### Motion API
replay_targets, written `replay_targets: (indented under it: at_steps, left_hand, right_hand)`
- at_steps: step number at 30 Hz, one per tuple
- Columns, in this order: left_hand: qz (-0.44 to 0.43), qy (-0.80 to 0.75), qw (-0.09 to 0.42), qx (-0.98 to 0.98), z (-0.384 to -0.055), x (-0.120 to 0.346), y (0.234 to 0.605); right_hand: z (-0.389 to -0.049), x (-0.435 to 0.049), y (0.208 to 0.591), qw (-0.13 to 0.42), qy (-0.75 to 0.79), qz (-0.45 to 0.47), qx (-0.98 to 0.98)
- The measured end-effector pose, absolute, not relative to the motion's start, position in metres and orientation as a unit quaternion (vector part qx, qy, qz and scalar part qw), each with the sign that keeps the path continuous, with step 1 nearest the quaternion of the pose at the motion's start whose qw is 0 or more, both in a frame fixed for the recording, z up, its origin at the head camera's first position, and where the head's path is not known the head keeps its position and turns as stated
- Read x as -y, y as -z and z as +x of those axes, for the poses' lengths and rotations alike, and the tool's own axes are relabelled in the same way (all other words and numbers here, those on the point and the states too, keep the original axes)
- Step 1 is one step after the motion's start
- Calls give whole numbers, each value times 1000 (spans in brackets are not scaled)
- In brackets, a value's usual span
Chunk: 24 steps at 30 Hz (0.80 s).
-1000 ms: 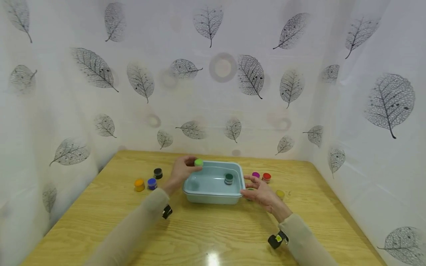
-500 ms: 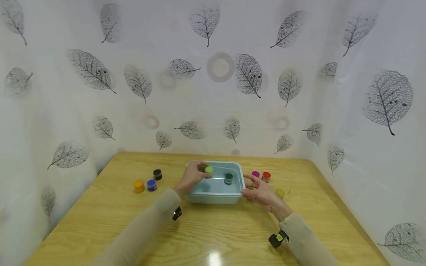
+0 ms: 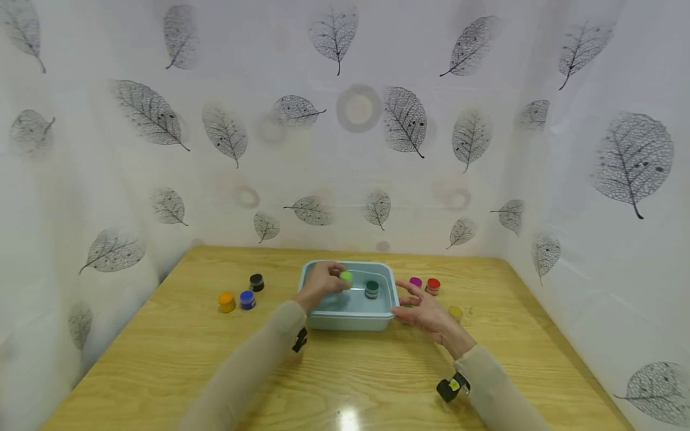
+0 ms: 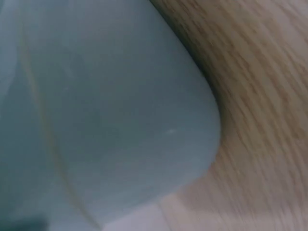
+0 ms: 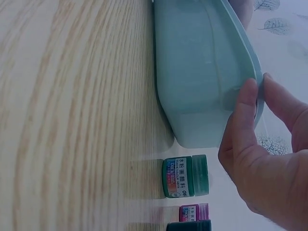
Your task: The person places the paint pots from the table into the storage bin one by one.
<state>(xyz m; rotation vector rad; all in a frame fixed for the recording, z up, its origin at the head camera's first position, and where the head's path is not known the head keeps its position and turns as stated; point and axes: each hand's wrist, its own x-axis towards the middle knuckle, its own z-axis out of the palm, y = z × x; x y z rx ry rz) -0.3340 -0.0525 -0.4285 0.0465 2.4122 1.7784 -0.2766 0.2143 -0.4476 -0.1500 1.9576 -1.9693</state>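
Note:
A pale blue-green plastic basin [image 3: 350, 323] sits mid-table. Over its inside, my left hand [image 3: 321, 280] pinches a paint jar with a light green lid [image 3: 347, 278]. A dark green-lidded paint jar [image 3: 372, 290] stands on the basin's floor, right of the held one. At the basin's right end, my right hand [image 3: 433, 317] grips the rim between thumb and fingers, plain in the right wrist view, where a labelled green paint jar [image 5: 185, 176] stands just outside the basin. Only the basin's outer wall [image 4: 134, 106] and wood show in the left wrist view; the left hand is out of sight there.
Left of the basin stand orange [image 3: 226, 301], blue [image 3: 247, 299] and black [image 3: 257, 282] paint jars. On the right are magenta [image 3: 415, 282], red [image 3: 433, 286] and yellow [image 3: 455, 313] ones. A leaf-patterned curtain [image 3: 345, 179] hangs behind the wooden table [image 3: 334, 371].
My left hand has carried the light green-lidded jar from the basin's back-left rim rightward and lower, over the inside. My right hand has stayed at the rim.

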Motion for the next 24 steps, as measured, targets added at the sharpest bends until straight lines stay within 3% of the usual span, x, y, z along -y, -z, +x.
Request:
replay_targets:
  at_steps: [24]
  left_hand:
    - [71,-533,100,-837,-350,36,442]
  right_hand:
    - [-276,-213,444,184,695,-55,-693]
